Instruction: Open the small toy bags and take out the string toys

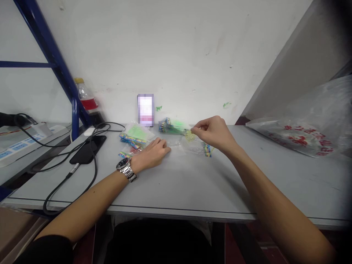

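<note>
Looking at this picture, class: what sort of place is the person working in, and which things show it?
Probably a small packing workstation in a storeroom or workshop: a plain grey table against a bare wall, blue metal racking, a large printed plastic bag, and small clear packets near the left hand and right hand.

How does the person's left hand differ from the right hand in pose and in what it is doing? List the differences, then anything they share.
The left hand lies low on the grey table, fingers on a clear plastic packet; the right hand is raised above it. The left hand rests flat and pinches nothing; the right hand pinches a small yellow-green piece at its fingertips. The left wrist wears a metal watch; the right wrist is bare. Both are bare hands among small colourful packets.
</note>
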Demonstrator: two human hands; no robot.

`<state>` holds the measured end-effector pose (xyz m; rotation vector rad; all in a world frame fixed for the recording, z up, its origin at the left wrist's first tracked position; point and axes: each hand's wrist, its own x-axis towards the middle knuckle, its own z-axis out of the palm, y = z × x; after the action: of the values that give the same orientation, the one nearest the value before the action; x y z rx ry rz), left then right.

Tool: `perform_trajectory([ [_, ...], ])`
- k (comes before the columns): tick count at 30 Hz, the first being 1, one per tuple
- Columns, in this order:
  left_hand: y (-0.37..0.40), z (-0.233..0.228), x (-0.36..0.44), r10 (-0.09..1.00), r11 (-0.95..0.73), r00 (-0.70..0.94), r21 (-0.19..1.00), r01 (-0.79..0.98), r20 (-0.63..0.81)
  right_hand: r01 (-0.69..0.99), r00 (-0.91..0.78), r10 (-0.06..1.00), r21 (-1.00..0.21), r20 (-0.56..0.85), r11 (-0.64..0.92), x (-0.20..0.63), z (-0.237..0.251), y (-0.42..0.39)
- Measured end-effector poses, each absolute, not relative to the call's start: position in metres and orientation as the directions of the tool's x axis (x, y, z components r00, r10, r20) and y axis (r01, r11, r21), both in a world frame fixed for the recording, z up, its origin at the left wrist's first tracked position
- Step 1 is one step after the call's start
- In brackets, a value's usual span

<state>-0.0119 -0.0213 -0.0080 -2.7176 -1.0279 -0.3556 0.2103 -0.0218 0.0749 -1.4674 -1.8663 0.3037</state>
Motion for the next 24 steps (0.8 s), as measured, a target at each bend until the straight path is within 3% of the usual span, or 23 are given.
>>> perform_trajectory([
  [5,-0.017,-0.007,-0.012,0.607,-0.769,0.719,0.02,0.64,0.339,0.748,-0.084,0.919,-0.585,0.384,0.313,0.21,0.073,-0.021],
  [11,-0.022,-0.001,-0.013,0.747,-0.665,0.616,0.289,0.689,0.25,0.734,-0.108,0.942,-0.614,0.317,0.291,0.206,0.071,-0.023],
  [17,-0.024,-0.003,-0.015,0.78,-0.611,0.577,0.493,0.62,0.241,0.656,-0.157,0.962,-0.705,0.222,0.27,0.196,0.062,-0.023],
  [24,-0.025,-0.002,-0.015,0.818,-0.527,0.56,0.562,0.637,0.132,0.607,-0.193,0.973,-0.763,0.129,0.222,0.183,0.047,-0.02],
])
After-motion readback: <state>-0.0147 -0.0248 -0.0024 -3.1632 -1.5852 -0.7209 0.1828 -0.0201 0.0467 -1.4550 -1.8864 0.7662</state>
